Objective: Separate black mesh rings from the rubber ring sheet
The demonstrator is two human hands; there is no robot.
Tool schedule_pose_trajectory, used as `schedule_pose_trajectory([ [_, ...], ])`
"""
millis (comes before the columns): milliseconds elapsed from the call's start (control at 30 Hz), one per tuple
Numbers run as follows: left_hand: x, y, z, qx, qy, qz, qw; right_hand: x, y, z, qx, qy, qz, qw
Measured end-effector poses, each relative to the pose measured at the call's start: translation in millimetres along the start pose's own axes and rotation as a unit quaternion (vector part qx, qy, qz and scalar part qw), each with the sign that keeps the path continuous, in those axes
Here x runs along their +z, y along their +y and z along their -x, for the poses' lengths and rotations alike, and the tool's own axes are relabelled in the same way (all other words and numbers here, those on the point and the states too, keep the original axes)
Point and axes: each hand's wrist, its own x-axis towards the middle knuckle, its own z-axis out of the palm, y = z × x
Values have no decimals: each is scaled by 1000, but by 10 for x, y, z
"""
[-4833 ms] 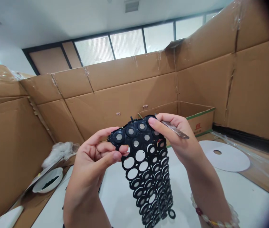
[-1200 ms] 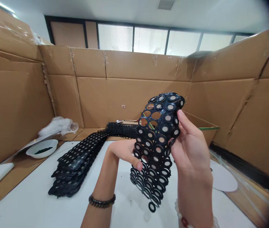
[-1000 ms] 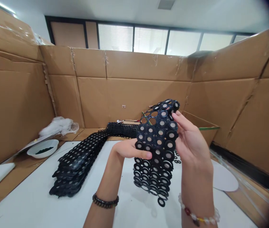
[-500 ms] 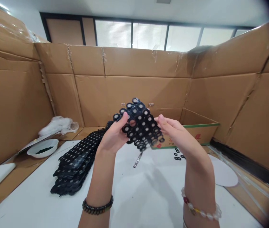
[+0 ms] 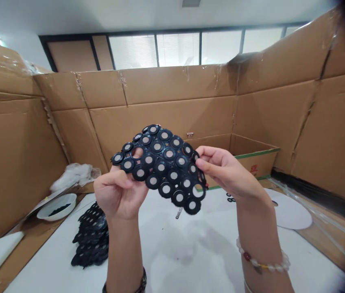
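Both hands hold up a sheet of joined black rings, tilted, above the white table. Most rings show a pale grey round centre; one near the left and one at the lower right are see-through. My left hand grips the left edge from below, its thumb in front and its other fingers partly hidden. At the right edge, my right hand pinches the sheet between thumb and fingers. A stack of similar black sheets lies beyond my left forearm. Partly behind the held sheet is a slim silvery tool.
Several loose black rings lie near my right wrist, beside a white disc. A cardboard box stands at the back right. On the left are a white bowl holding dark bits and crumpled clear plastic. Cardboard walls enclose the table.
The held sheet has been brought closer and spread out, with its face turned toward me. My left hand has moved left, and its forearm covers more of the stack. The view has shifted slightly.
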Motion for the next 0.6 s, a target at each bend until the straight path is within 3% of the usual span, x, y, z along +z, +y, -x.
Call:
schedule_pose_trajectory([
  [100,-31,-32,43,2,-49,-155,987,40,-66,35,-2,54,-75,996],
  [233,-205,-52,78,-51,-56,-288,955,35,-98,50,6,148,-98,984],
  [367,-224,-26,107,-114,-89,-406,902,7,-88,-3,6,232,-144,962],
  [467,-80,-30,125,-181,-194,-486,833,-48,-67,-63,22,262,-174,949],
  [533,12,-35,120,-226,-337,-457,791,-105,-40,-92,11,274,-153,949],
  [600,50,-32,97,-264,-508,-335,748,-156,-8,-103,-23,289,-115,950],
])
